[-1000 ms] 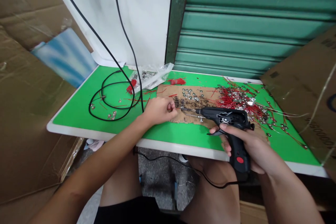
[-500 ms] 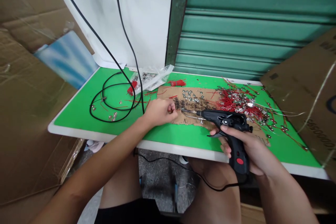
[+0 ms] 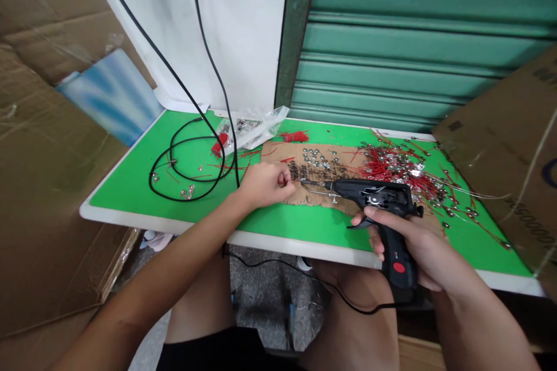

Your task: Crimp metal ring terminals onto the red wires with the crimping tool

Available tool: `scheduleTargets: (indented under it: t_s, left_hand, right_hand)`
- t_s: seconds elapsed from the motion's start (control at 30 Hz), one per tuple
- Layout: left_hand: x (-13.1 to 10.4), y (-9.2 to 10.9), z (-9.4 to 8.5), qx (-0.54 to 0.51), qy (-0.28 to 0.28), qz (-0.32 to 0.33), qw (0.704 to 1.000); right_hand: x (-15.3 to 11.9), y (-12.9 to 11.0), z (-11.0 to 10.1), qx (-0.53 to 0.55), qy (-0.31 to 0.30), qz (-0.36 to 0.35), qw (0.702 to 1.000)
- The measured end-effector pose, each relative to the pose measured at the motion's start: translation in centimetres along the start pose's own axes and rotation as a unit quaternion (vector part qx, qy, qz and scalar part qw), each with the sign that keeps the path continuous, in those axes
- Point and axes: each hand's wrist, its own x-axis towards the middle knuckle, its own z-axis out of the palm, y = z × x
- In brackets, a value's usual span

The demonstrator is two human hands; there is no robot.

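My right hand [image 3: 402, 232] is wrapped round the grip of a black soldering gun [image 3: 376, 194], whose tip points left over a scorched cardboard sheet [image 3: 274, 152]. My left hand [image 3: 267, 184] is closed in a pinch at the sheet's left part, close to the gun's tip; what the fingertips hold is too small to make out. Small metal discs [image 3: 321, 157] lie on the cardboard behind the tip. To the right is a heap of red wires [image 3: 383, 167] with metal pieces.
On the green table [image 3: 130, 185] lie a coiled black cable [image 3: 163, 193], a plastic bag [image 3: 261, 132] of metal parts and a red wire bundle [image 3: 295, 137]. Cardboard boxes stand left [image 3: 39, 197] and right [image 3: 517, 122]. A green shutter [image 3: 404, 58] rises behind.
The soldering gun and my right hand have shifted slightly to the right. My left hand has stayed nearly still.
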Motion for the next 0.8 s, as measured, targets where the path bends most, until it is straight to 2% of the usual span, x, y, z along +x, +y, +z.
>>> scheduleTargets:
  t_s: [0.5,0.8]
  left_hand:
    - [0.0,0.1,0.0,0.017,0.002,0.004,1.000]
    - [0.1,0.0,0.2,0.012,0.008,0.001,1.000]
  right_hand:
    - [0.3,0.1,0.0,0.053,-0.031,0.023,0.998]
    - [0.3,1.2,-0.7,0.114,-0.043,0.024,0.992]
